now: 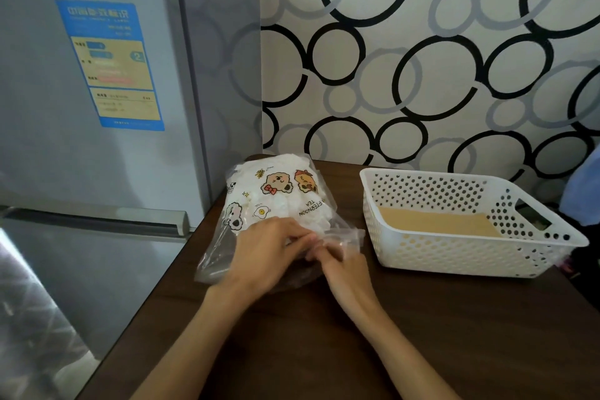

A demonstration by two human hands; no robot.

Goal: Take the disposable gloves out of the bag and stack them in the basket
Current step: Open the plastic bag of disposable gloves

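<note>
1. One clear plastic bag [276,201] lies on the dark wooden table [422,334], printed with cartoon bears, a fried egg and the words "AFTERNOON TEA". It is stuffed with a crumpled white mass of disposable gloves [285,172]; single gloves cannot be counted through the plastic.
2. One white perforated basket [467,266] stands at about 3 o'clock from the bag, near it but not touching. Inside it lies one flat tan sheet [435,222] across the bottom; none of the gloves is in it.
3. The bag's long axis runs from 12 o'clock, at the wall, to 6 o'clock, toward the person. Its full end points to the wall and its flat, transparent mouth end points to the person.
4. The basket's long axis runs roughly 9 to 3 o'clock, with a handle cutout in its 3 o'clock wall.
5. Two hands meet at the bag's mouth. The left hand [263,256] pinches the clear plastic with curled fingers; the right hand [344,269], touching it at 3 o'clock, pinches the same edge.
6. One grey refrigerator [97,140] stands at 9 o'clock of the table.
</note>
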